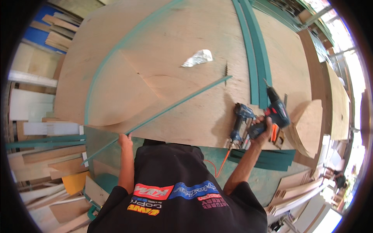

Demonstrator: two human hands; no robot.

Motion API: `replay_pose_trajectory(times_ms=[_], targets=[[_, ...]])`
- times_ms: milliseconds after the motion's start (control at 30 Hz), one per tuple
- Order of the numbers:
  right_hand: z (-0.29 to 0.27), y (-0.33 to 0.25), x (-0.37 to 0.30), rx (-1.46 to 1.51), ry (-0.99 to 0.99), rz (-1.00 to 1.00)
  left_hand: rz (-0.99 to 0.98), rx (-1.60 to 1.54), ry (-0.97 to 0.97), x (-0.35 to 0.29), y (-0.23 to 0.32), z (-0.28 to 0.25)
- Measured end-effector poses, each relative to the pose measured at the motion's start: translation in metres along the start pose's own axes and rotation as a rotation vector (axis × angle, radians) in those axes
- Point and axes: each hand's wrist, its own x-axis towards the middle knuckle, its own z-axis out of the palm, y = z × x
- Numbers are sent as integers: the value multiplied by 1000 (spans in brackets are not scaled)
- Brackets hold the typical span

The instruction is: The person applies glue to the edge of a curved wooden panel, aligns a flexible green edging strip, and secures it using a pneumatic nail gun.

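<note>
My left hand (pixel 125 140) is closed on a long thin green strip (pixel 175 104) at the near edge of the plywood sheet (pixel 175 46). The strip slants from the lower left up to the right, its far end lying near a dark twisted bit (pixel 226 70). In my right hand (pixel 265 134) is a blue and black cordless drill (pixel 278 112), gripped by its lower part, with a thin bit pointing away from me. Just left of the drill, a blue air nailer (pixel 241 118) lies on the sheet. Orange-handled pliers or a similar tool (pixel 274 133) sit beside my right wrist.
Two long green boards (pixel 258 50) lie across the sheet at right. A crumpled silvery wrapper (pixel 199 58) rests near the middle. Curved plywood pieces (pixel 309 124) stand at the right edge. An orange hose (pixel 224 163) hangs off the near edge. Wood offcuts (pixel 50 159) fill the left.
</note>
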Motion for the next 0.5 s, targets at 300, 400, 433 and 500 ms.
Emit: replay_pose_trajectory(times_ms=[300,400,433,500], targets=[[26,35,-80,-1,-106,95,5,233,-193,-2,31,34],[19,52,-116,-102,-173,127,-10,195,-273,-11,40,53],[21,58,-130,-140,-179,149,-11,166,-305,4,39,49],[26,70,-159,-226,-186,186,-19,137,-315,23,40,51]])
